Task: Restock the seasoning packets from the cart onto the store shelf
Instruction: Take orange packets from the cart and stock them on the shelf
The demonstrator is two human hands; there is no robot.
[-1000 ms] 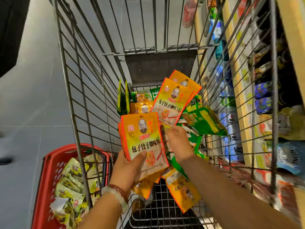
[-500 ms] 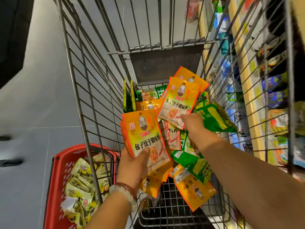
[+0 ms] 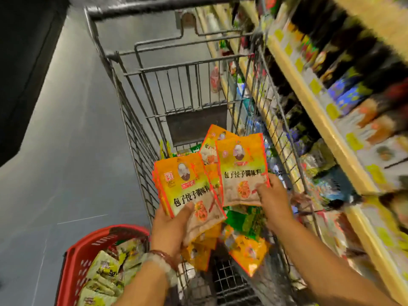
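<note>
The left hand (image 3: 174,224) is gripping a fanned stack of orange seasoning packets (image 3: 187,186) above the wire shopping cart (image 3: 132,120), thumb pressing across the front of the top packet and fingers curling behind. The right hand (image 3: 272,202) is pinching 1 more orange packet (image 3: 241,171) by its lower right corner, thumb on the face, other fingers hidden behind it. More orange and green packets (image 3: 245,221) are lying loose in the cart below both hands. The store shelf (image 3: 313,107) is running along the right, just beside the cart, blurred. A red basket (image 3: 88,246) of pale green packets is sitting to the left of the cart. To do this step well, the single packet is probably best slid squarely onto the stack, edges aligned and portraits facing 1 way, before lifting the bundle to the shelf, since a corner pinch is likely to let the slick pouch swing
</note>
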